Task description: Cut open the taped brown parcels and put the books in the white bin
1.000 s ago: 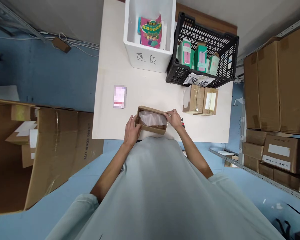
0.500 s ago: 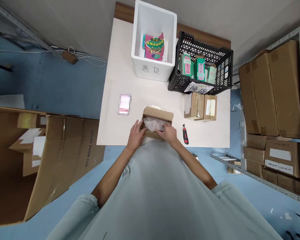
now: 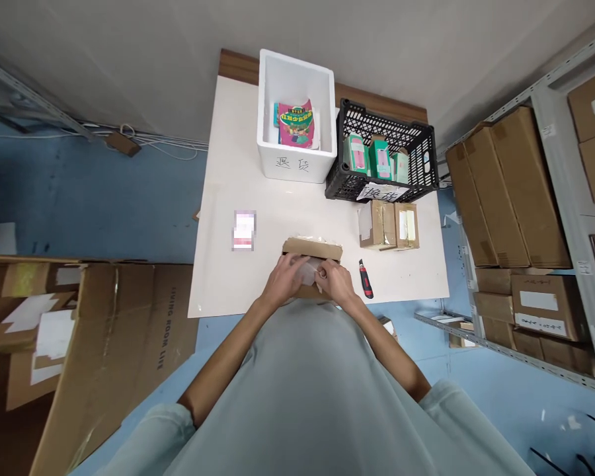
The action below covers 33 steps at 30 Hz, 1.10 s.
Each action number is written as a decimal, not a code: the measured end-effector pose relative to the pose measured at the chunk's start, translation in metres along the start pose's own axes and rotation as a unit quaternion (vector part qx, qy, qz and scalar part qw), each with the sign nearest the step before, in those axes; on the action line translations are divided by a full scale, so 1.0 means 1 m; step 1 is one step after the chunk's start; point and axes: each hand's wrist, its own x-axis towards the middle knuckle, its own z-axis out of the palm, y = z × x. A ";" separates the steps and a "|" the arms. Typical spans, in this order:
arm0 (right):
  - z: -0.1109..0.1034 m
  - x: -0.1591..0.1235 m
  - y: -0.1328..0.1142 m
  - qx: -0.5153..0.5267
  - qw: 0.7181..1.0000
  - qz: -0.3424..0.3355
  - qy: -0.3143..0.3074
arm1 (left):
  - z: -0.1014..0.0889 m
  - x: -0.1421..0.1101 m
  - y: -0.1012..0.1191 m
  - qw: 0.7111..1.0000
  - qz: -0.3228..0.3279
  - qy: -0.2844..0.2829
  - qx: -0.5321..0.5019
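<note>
L hand and R hand, near each other but apart, just below ctr. of frame, both w/ fingers at the translucent wrap inside the open ctn.; whether either grips it, can't tell. Cf. 0.5 s ago: L hand, then at the ctn.'s left side, now reaches over its opening. Util. knife, right of ctn., lies in full view, vs. mostly hidden 1.0 s ago.

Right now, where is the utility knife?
In the head view, the utility knife lies on the white table near its front edge, right of the right hand and on the near side of the taped brown boxes.
</note>
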 end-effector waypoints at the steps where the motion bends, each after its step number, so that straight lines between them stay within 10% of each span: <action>1: -0.004 -0.003 -0.001 0.021 1.000 -0.004 0.021 | -0.003 0.007 0.002 1.000 0.002 -0.017 -0.006; 9: -0.033 -0.015 -0.003 0.177 0.973 -0.034 0.144 | -0.030 0.039 0.019 0.992 -0.012 -0.004 -0.128; 25: -0.075 -0.010 -0.006 0.351 0.921 -0.081 0.147 | -0.093 0.064 0.098 0.920 -0.049 0.002 -0.390; 33: -0.115 -0.008 0.003 0.461 0.864 -0.103 0.175 | -0.115 0.079 0.098 0.958 -0.043 -0.037 -0.281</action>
